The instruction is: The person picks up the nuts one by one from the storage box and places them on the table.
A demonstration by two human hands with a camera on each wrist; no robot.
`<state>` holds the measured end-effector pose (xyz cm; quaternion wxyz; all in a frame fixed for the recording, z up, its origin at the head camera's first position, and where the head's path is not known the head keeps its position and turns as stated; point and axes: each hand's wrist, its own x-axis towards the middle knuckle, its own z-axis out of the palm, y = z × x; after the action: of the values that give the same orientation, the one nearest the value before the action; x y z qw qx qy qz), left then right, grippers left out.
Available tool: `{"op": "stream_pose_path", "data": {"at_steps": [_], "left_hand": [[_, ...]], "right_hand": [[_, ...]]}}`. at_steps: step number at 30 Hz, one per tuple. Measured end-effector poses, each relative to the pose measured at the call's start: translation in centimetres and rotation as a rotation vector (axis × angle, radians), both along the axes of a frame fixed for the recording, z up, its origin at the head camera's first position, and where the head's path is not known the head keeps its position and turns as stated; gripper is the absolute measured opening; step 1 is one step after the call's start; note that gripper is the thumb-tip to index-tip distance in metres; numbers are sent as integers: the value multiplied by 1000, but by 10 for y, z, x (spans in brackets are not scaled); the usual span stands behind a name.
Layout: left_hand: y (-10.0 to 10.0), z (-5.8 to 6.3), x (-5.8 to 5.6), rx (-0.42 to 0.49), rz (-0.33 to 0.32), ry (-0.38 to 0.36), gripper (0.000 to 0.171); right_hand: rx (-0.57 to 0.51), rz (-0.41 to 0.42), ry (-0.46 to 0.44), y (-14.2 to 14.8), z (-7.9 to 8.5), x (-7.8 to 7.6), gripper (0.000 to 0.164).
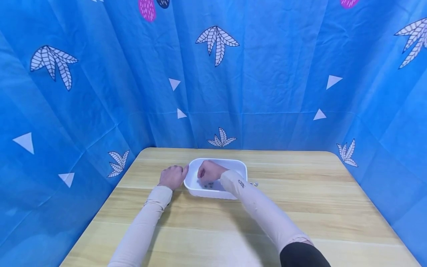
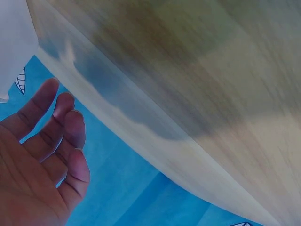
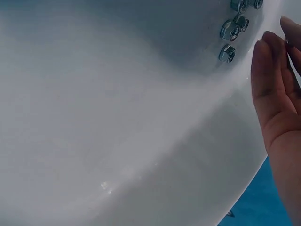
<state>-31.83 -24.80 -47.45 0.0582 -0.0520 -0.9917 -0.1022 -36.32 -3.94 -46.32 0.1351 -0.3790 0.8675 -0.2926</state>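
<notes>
A white plastic bin (image 1: 200, 193) stands on the table. My left hand (image 1: 172, 177) is at its left end, thumb along the rim; in the left wrist view the fingers (image 2: 73, 127) are loosely bent beside the bin wall (image 2: 16, 42), with nothing in the palm. My right hand (image 1: 211, 171) reaches down inside the bin. Its fingers (image 3: 263, 80) are curled towards the thumb, and a small dark bit, seemingly a nut, shows between the tips. Several shiny metal hex nuts (image 3: 230, 30) lie on the bin floor close to these fingertips.
Two more small metal nuts (image 1: 256, 184) lie on the wooden table (image 1: 300, 200), just right of the bin. Blue patterned curtains (image 1: 267, 74) hang behind the table and on both sides.
</notes>
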Motion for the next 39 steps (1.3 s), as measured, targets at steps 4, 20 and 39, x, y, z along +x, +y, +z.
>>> {"op": "stream_pose_path", "data": {"at_steps": [4,20,39], "left_hand": [[-1,0,0,-2,-9,6,64],[1,1,-1,-14,-19,1,65],[0,2,0,-7,10,-29,66]], "right_hand": [[-34,-24,-36,2,1,0,19],[-133,-99,-159,8,9,-1,21],[-198,-119,-222,11,21,0,23]]}}
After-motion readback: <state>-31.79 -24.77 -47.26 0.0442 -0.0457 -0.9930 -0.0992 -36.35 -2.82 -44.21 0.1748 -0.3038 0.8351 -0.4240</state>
